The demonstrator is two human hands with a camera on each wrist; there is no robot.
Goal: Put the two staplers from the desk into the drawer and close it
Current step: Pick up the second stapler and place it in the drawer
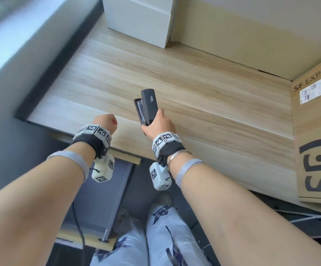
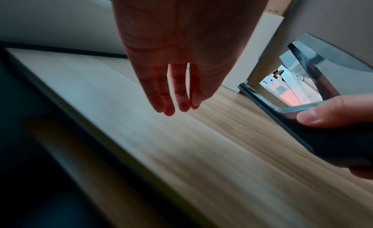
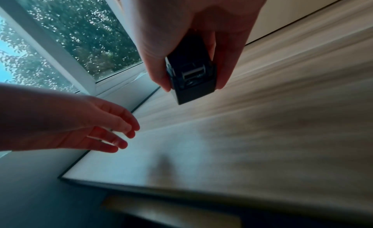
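My right hand [image 1: 155, 123] grips a black stapler [image 1: 148, 106] by its rear end and holds it just above the wooden desk [image 1: 204, 89], near the front edge. The stapler's front points away from me and its top arm [image 2: 322, 56] is lifted a little off the base, showing the metal magazine. From the right wrist view I see its rear end [image 3: 193, 81] between thumb and fingers. My left hand [image 1: 106, 122] hovers over the desk's front left corner with loosely hanging fingers [image 2: 171, 91] and holds nothing. A second stapler is not in view. A pale wood strip [image 1: 125, 157] shows under the desk edge.
A white box [image 1: 140, 18] stands at the back of the desk. A large cardboard box [image 1: 317, 131] fills the right side. A dark panel [image 1: 106, 189] drops below the desk by my legs [image 1: 155, 237]. A window [image 3: 70, 40] lies to the left.
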